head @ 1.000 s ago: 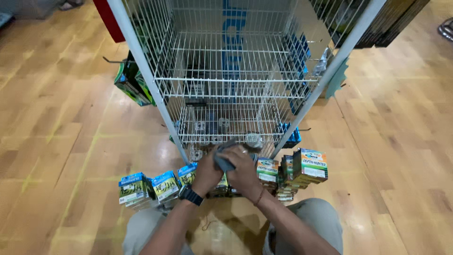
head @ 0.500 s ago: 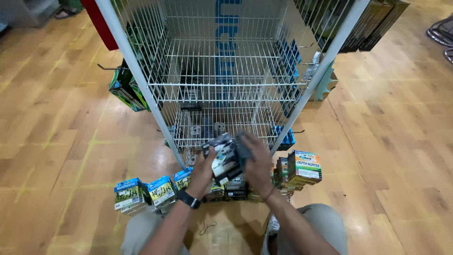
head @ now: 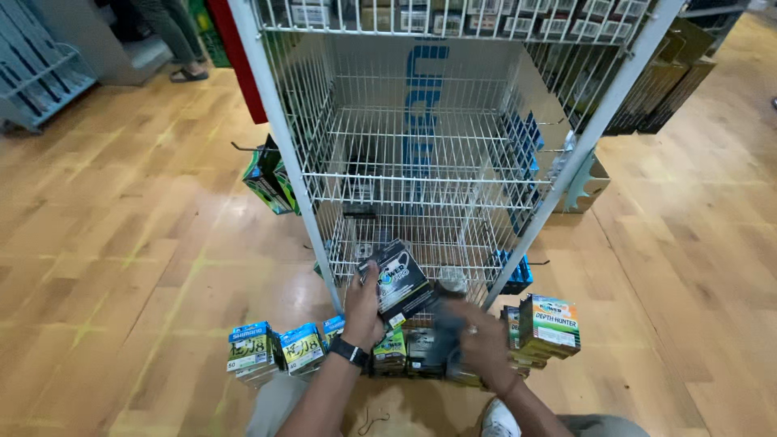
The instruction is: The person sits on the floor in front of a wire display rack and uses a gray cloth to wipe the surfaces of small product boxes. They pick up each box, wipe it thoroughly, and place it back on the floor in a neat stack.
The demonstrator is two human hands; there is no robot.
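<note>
At lower left of the frame we see a row of blue-topped boxes (head: 279, 350) standing on the wooden floor (head: 121, 267), not yet on the white wire rack (head: 421, 162). Near the centre, our left hand (head: 362, 311) grips a dark flat box (head: 398, 282), raised before the rack's lowest shelf. Just right, our right hand (head: 481, 340) closes on another dark box (head: 441, 344), blurred. At lower right a stack of green-topped boxes (head: 546, 325) waits. The shelves look mostly bare, so we judge most work remains.
</note>
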